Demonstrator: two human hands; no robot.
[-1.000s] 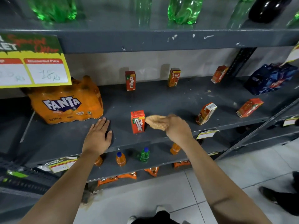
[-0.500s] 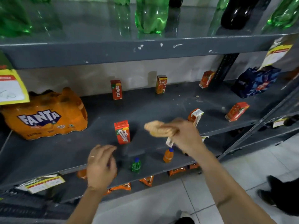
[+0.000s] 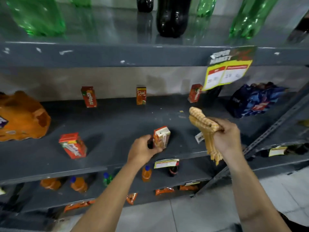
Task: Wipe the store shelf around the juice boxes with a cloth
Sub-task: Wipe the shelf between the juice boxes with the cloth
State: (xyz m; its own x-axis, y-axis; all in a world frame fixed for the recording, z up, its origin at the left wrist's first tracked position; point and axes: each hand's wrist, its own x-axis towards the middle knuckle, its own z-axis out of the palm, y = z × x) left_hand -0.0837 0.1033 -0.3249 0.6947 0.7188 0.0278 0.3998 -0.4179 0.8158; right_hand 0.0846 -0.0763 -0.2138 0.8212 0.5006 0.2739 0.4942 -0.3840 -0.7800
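left hand (image 3: 142, 150) grips front juice box (image 3: 161, 137) on shelf (image 3: 117, 124) | right hand (image 3: 225, 139) clutches cloth (image 3: 203, 124), raised off shelf | crumbs (image 3: 181, 111) visible behind; wiping looks unfinished, most remains

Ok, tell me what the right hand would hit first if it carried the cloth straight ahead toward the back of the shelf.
Probably nothing until the back wall. The right hand holds the cloth above bare shelf; the juice box at the rear sits slightly left of that line, though depth is hard to judge.
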